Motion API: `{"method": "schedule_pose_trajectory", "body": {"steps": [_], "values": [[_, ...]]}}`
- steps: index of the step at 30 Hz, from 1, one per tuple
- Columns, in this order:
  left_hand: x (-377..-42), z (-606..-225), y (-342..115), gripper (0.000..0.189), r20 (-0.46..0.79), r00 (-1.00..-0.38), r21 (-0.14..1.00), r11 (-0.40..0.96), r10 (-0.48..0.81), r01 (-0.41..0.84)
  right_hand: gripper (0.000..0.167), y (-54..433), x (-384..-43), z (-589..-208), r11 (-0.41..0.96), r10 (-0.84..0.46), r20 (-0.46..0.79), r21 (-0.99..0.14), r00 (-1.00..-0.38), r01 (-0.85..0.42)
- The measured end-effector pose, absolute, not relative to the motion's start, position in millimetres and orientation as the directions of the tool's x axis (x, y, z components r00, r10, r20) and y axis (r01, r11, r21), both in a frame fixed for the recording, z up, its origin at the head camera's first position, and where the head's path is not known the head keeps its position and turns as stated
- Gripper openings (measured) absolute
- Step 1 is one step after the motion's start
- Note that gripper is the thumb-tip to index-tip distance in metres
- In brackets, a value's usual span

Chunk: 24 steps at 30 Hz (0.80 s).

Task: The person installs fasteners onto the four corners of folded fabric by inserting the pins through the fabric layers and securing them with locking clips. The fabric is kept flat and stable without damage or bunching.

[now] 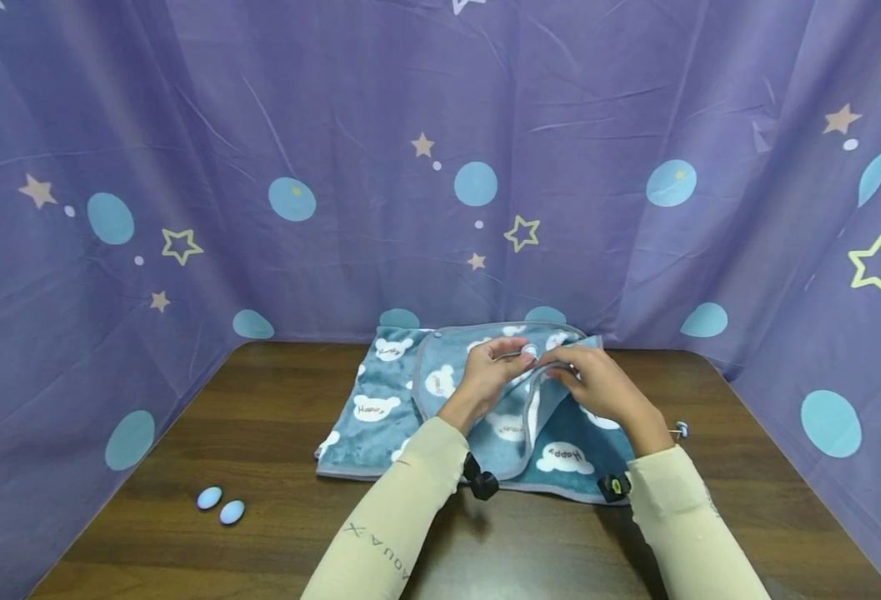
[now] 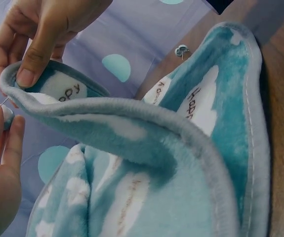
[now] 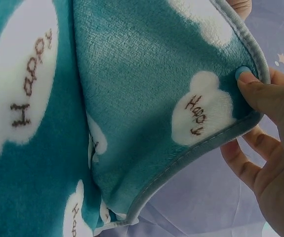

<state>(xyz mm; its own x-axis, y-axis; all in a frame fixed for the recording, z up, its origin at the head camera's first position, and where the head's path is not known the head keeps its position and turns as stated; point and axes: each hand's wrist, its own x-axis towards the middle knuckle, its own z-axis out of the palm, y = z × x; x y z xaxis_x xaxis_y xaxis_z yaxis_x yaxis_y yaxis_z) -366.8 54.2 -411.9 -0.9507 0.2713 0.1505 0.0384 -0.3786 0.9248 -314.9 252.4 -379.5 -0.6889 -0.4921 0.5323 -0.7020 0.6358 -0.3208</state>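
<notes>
A teal fleece blanket point(image 1: 372, 429) with white bear-shaped patches and grey binding lies folded on the table. My left hand point(image 1: 485, 371) pinches a round-headed pin point(image 2: 7, 117); its thin metal shaft points at the blanket's grey edge. Opposite, my right hand point(image 1: 601, 383) grips a lifted part of that edge, thumb on one face and fingers behind. By the right thumb's tip is a small light-blue spot point(image 3: 241, 72), whose nature I cannot tell. Whether the pin's tip has entered the cloth is not clear.
Two pale blue oval pieces point(image 1: 220, 505) lie on the wooden table point(image 1: 282, 550) at left. Another pin with a blue-white head point(image 1: 682, 429) lies right of the blanket. A small blue dot point(image 1: 437, 335) shows on the blanket's back-left corner. A purple patterned curtain point(image 1: 380, 233) surrounds the table.
</notes>
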Motion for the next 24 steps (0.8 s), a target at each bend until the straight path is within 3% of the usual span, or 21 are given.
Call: {"method": "schedule_pose_trajectory", "body": {"steps": [24], "values": [[-367.8,-416.4,53.2,0.025,0.176,-0.951,0.935,-0.346,0.255,0.08,0.023,250.6,-312.8,-378.6,0.629,-0.493,0.517,-0.345,-0.7,-0.697]]}}
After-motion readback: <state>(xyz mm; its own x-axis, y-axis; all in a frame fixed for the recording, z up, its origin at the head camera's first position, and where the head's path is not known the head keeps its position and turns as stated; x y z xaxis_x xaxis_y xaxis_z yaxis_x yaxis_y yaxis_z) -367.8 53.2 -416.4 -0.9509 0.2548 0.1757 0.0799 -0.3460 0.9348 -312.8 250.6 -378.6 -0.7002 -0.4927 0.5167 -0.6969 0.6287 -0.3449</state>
